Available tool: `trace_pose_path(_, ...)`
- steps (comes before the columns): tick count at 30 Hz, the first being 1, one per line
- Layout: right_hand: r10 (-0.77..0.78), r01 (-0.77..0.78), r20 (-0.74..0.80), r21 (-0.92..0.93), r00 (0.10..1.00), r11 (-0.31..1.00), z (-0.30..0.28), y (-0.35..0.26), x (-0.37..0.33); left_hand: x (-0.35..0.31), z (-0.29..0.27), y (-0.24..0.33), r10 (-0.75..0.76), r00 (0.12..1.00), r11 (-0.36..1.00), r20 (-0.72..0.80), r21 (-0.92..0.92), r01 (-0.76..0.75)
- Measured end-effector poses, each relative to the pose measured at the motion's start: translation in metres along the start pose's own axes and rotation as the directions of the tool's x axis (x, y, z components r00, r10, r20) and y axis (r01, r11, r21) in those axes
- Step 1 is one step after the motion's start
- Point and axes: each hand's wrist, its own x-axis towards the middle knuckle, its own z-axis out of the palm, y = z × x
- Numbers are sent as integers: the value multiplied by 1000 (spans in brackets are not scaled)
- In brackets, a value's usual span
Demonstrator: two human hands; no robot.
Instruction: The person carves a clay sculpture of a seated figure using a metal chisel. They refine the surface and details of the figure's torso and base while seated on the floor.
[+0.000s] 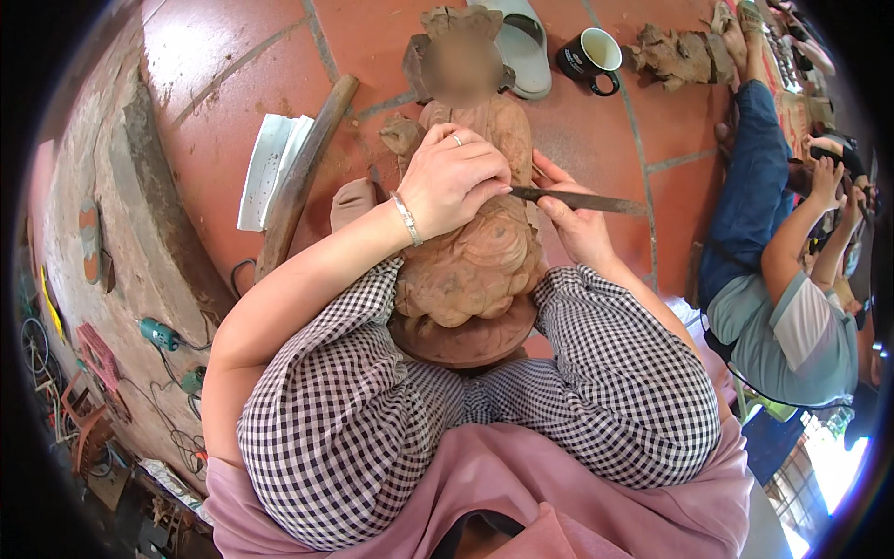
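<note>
Gripping item one: right hand (579, 226), fingers closed around a dark metal carving chisel (577, 199), its blade end pointing left and meeting the wooden statue (470, 261) just under the left hand.

Left hand (454, 179): curled over the statue's middle, fingers bent and pressing on the wood; ring on one finger, silver bracelet (406, 218) at the wrist.

Wooden statue: reddish-brown carved figure, standing upright between the person's knees on a round base, in checked trousers (372, 410); upper part blurred.

Terracotta tile floor (233, 65): beneath and beyond the statue.

Long wooden stick (303, 177): lying slantwise left of the statue, touching a folded white sheet (270, 168).

Dark mug (590, 56) with pale inside: beyond the statue, to the right, beside a pale sandal (523, 51).

Rough carved wood piece (675, 56): just right of the mug.

Second person (782, 307): seated at far right, blue trousers, grey shirt, hands raised.

Green power tool (160, 334) with cables: at left on the concrete edge.
</note>
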Motion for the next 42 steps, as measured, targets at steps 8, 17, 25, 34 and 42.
trace_pose_path(8, -31, 29, 14, 140, 999, 990, 3, 2, 2, 0, 2, -3, -17, 1000, 1000, 17, -13, 17)
trace_pose_path(17, -51, 53, -23, 102, 998, 993, 7, 1, 2, 2, 3, -6, -14, 1000, 1000, 21, -7, 14)
trace_pose_path(25, 9, -9, -9, -67, 1000, 998, 2, -11, 12, 3, 5, -5, -106, 994, 994, -25, -27, 105)
trace_pose_path(34, -34, 28, -23, -223, 999, 974, 5, -13, 13, 2, 3, -6, -198, 980, 979, -12, 36, 199)
trace_pose_path(42, -19, 18, -1, -259, 1000, 966, 4, -21, 14, 0, 3, -6, -215, 976, 976, -11, 38, 216)
